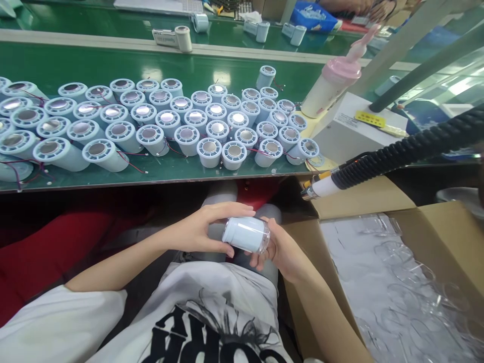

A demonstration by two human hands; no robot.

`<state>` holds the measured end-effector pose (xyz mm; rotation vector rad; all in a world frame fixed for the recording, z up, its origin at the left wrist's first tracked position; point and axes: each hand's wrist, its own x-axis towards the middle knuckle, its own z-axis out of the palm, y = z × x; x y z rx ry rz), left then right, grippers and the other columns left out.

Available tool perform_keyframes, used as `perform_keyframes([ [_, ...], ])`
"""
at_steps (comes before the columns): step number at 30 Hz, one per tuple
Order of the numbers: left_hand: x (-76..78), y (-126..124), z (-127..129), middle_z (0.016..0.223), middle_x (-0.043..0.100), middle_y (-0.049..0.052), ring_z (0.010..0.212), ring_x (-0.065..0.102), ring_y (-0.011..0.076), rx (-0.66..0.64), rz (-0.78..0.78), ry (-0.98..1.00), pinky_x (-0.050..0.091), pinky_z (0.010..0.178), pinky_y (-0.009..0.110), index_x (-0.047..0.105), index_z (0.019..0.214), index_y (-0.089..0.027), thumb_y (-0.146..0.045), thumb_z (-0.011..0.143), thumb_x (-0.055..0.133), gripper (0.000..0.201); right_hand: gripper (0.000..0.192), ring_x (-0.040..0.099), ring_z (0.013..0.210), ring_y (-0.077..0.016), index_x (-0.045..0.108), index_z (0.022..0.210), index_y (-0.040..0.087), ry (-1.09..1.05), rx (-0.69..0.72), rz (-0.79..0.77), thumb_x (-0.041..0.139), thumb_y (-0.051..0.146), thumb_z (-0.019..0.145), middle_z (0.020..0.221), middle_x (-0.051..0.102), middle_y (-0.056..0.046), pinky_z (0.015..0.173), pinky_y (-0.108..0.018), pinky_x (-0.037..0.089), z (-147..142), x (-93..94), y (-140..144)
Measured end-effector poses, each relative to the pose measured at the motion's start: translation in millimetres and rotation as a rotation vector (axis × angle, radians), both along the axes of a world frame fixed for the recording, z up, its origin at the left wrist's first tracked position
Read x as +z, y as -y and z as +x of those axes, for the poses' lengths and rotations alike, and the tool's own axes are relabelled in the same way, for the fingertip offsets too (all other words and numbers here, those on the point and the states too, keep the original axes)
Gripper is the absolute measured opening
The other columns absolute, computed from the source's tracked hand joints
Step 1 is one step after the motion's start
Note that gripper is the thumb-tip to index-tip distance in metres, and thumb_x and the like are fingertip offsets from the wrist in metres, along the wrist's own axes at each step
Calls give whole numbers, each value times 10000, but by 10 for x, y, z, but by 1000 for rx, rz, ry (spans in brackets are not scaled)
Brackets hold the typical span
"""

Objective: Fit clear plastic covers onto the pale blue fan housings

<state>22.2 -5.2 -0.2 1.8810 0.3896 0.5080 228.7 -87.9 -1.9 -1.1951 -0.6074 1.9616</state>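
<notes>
Over my lap, both hands are on a light-blue cylindrical housing (242, 233) with a clear plastic cup around it. It lies on its side, the clear rounded end to the right. My left hand (214, 227) wraps the left end, thumb below and fingers above. At the clear end, my right hand (278, 247) grips with the thumb on top and the fingers curled beneath. On the green bench ahead stand several similar light-blue housings (187, 133), with metallic discs on top and thin red and dark wires.
A cardboard box (372, 194) holding several clear plastic cups (412, 282) sits at my right. Above it hangs a black coiled hose tool (325, 187). A pink-topped pump bottle (328, 85) and a white box (351, 126) stand at the bench's right. Another person's hands (355, 6) show at the far side.
</notes>
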Motion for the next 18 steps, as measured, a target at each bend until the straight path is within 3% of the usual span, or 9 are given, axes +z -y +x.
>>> perform_keyframes([
  [3,1,-5,4,1417,471,122,1305,447,283,-12,-4,37,380,1075,418,479,1358,-275,-270,697,782,727,602,590,400,-112,556,725,152,-63,83,-96,462,745,776,545,642,-54,365,-156,461,-12,15,-9],
  [6,12,3,14,1412,469,118,1293,456,285,-12,-5,57,398,1059,425,491,1344,-290,-242,701,778,706,636,573,386,-102,578,738,148,-99,123,-170,301,705,870,530,612,-39,324,-143,411,-10,26,-21],
  [10,66,54,21,1352,502,110,1259,479,268,11,-114,22,486,965,348,505,1319,-281,-226,718,759,654,727,447,299,-72,574,728,149,-33,201,-113,197,759,850,476,554,-20,247,-138,229,-9,-6,-6],
  [12,105,88,21,1347,502,111,1238,496,265,48,-210,-34,499,947,339,475,1340,-274,-243,743,737,652,692,437,304,-86,578,763,157,199,142,84,219,740,862,482,559,-19,258,-166,260,1,-39,22],
  [13,124,104,21,1345,505,111,1220,512,263,68,-264,-57,502,944,342,461,1350,-271,-254,756,726,650,611,505,365,-109,586,832,161,370,57,239,274,683,891,561,613,-39,303,-188,356,11,-55,39],
  [15,151,127,26,1329,521,109,1171,550,253,96,-376,-70,508,931,345,447,1355,-266,-271,776,709,635,340,676,714,-185,566,1039,180,698,-109,619,418,468,937,950,694,-118,587,-287,563,43,-78,73],
  [16,158,133,31,1316,531,106,1146,565,246,99,-428,-58,512,920,344,448,1351,-263,-277,782,703,623,254,661,960,-221,531,1136,204,809,-141,809,467,342,933,1186,627,-140,779,-360,569,62,-85,87],
  [18,159,136,43,1273,556,99,1079,598,229,93,-518,-32,530,870,330,453,1342,-260,-289,795,691,597,351,487,1263,-253,486,1234,265,891,-80,1105,502,167,897,1428,445,-112,999,-472,463,100,-94,110],
])
